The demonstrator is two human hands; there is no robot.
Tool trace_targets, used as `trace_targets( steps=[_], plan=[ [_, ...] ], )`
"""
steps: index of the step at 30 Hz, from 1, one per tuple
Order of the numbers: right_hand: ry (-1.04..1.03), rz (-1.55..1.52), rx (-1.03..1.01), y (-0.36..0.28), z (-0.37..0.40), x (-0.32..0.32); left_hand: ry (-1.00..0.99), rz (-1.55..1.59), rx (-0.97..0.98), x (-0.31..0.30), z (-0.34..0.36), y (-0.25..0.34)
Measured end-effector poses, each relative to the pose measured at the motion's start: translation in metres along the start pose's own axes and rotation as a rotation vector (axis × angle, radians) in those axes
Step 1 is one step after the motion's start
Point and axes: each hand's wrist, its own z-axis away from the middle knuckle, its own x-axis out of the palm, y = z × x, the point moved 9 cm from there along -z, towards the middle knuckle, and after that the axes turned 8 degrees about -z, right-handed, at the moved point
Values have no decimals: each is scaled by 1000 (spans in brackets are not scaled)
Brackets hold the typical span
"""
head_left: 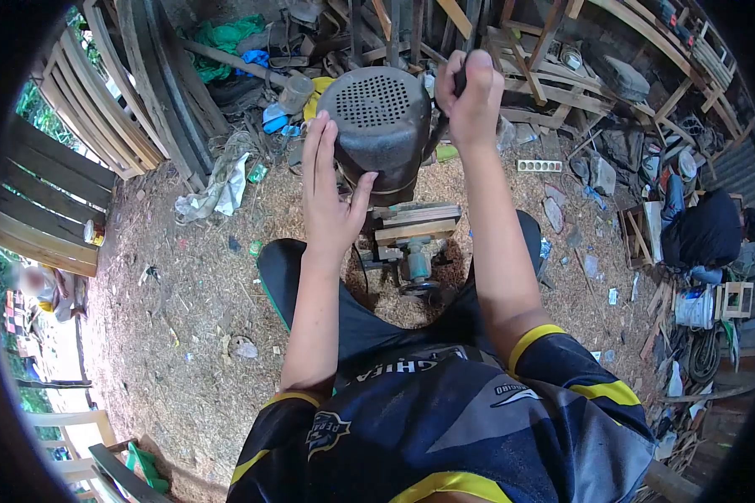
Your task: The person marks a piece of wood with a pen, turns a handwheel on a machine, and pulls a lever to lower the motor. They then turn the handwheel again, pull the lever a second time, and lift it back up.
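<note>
While the left hand point(331, 189) lies along the near left side of the dark, drum-shaped metal housing point(377, 142) with a perforated round end, its fingers are stretched out, two close together near the rim, thumb spread to the right lower down. Pressing, not gripping, by the look of it. Housing sits in front of the torso, past the knees, holes facing up; can't tell what bears its weight. Just below it, between the knees: stacked pale wooden strips point(417, 230), then a small teal metal tool body point(418, 266) nearer the person. Right hand point(476, 105) is closed in a fist round a black handle-like part point(460, 80) beside the housing's right side, thumb up top; exact joint hidden. To do this well, I'd spread the left palm wider and lower so it braces against the right hand's pull, instead of relying on fingertips. Right wrist straight, force in line with the handle. Fingertips off the vent holes and rim. Legs look close to the tool below, so a slip could hurt; knees wider would help.
</note>
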Motion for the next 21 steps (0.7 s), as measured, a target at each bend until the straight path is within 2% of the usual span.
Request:
trace_targets(
  steps=[6, 8, 10, 13, 17, 20, 21],
  plan=[
    [81, 27, 66, 2, -16, 0, 7, 6, -21, -2, 0, 3],
    [75, 244, -146, -11, 17, -5, -7, 10, -30, -1, 3, 2],
    [-30, -178, -83, -9, 37, -8, 12, -3, -3, -2, 5, 3],
    [-23, -130, -37, -12, 41, -6, -10, -15, 4, -4, 6, 7],
    [-88, -95, -76, 0, 32, -13, 13, -10, -7, -1, 3, 4],
    [-37, -94, -122, -3, 34, -14, -17, 8, 29, -2, 4, -1],
    [-110, -69, -116, -5, 37, -12, 20, -1, 27, -6, 8, -3]
  ],
)
